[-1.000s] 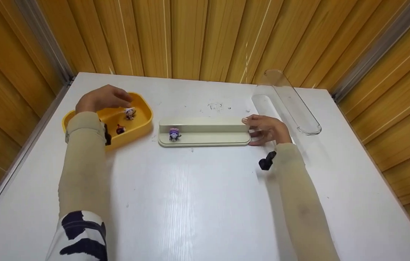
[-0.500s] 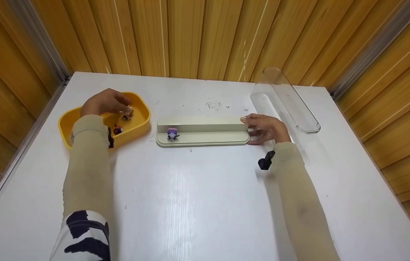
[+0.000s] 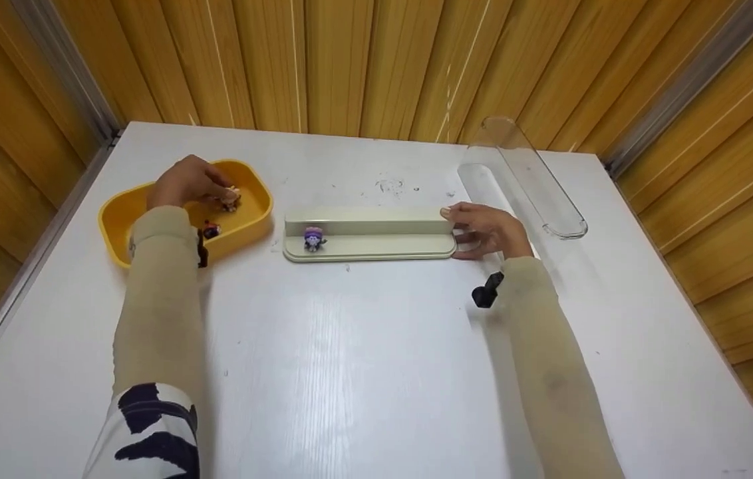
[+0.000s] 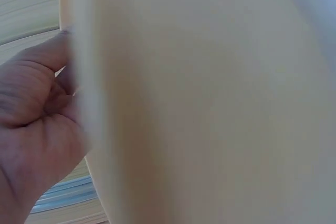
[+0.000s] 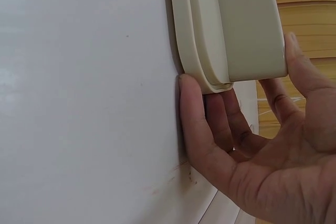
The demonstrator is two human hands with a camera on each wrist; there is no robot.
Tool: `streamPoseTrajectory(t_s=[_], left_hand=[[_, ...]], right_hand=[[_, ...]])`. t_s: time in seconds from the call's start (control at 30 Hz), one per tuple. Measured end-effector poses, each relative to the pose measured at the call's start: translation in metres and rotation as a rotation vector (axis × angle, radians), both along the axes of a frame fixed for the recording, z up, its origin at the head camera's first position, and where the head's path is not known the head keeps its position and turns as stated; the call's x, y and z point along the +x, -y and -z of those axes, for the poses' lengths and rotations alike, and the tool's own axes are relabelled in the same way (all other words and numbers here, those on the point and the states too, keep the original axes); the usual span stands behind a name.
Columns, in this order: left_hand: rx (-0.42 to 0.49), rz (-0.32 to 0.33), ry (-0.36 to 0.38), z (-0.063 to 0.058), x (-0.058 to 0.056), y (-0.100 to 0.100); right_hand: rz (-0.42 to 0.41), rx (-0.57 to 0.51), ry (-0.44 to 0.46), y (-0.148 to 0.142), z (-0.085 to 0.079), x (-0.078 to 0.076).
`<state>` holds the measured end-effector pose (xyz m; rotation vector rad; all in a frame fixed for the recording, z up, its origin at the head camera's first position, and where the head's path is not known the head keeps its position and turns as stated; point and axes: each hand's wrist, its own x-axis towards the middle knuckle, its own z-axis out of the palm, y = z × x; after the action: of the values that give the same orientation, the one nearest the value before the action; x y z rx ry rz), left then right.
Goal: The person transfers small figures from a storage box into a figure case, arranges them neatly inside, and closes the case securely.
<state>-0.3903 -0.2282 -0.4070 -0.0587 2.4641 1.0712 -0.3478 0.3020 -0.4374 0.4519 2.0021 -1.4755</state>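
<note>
Since a second ago, we have lowered our left hand (image 3: 185, 181) onto the pale toy (image 3: 233, 202) in the yellow tray (image 3: 238, 241), bent fingertips seemingly pinching it, so its pick-up looks begun, while our right hand (image 3: 489, 227) grips the cream stand (image 3: 386, 247) bearing the purple toy (image 3: 313, 239).

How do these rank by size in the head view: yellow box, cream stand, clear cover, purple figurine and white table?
1. White table
2. Yellow box, partly hidden behind the left hand and sleeve
3. Cream stand and clear cover: too alike to rank
4. Purple figurine
</note>
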Motion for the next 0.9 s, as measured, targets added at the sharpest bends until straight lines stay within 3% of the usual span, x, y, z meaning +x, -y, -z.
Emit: streamPoseTrajectory(t_s=[0.1,0.3,0.53,0.9], left_hand=[[0.019,-0.039,-0.001,-0.006,0.004,0.002],[-0.031,-0.057,-0.002,-0.014,0.001,0.000],[0.036,-0.116,0.035,-0.010,0.012,-0.014],[0.076,-0.136,0.061,-0.017,0.013,-0.022]], right_hand=[[-0.001,0.023,-0.015,0.002,-0.007,-0.002],[-0.003,0.038,-0.016,0.004,-0.014,-0.006],[0.000,0.032,0.017,-0.004,-0.009,-0.002],[0.020,0.024,0.000,-0.013,-0.016,0.001]])
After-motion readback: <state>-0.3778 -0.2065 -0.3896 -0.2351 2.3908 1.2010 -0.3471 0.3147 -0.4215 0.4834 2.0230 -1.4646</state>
